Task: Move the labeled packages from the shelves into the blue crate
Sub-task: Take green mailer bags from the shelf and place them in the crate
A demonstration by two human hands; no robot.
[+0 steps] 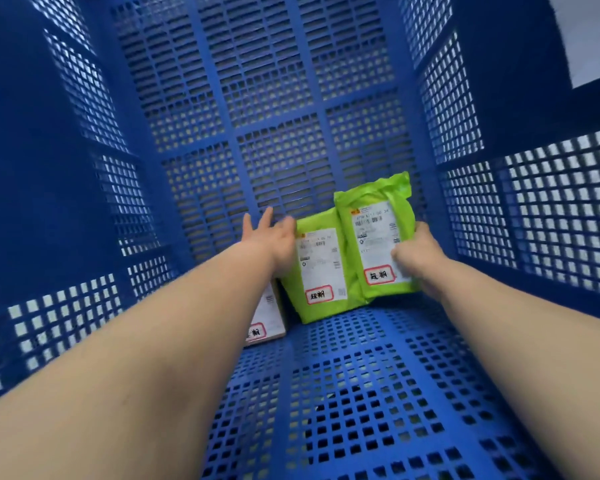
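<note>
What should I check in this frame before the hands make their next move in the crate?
1. Right hand grips the right green package: ok.
2. Left hand open, holding nothing: ok.
3. Both green packages inside the crate, left green package included: ok.
4. Labels on both facing up: ok.
5. Right green package fully set down: cannot tell.
6. Box by the left arm lying flat: cannot tell, partly hidden.

Motion-blurred left fingers [268,216], brown package [273,315] mostly behind left forearm [187,323], label print [321,268] unreadable
</note>
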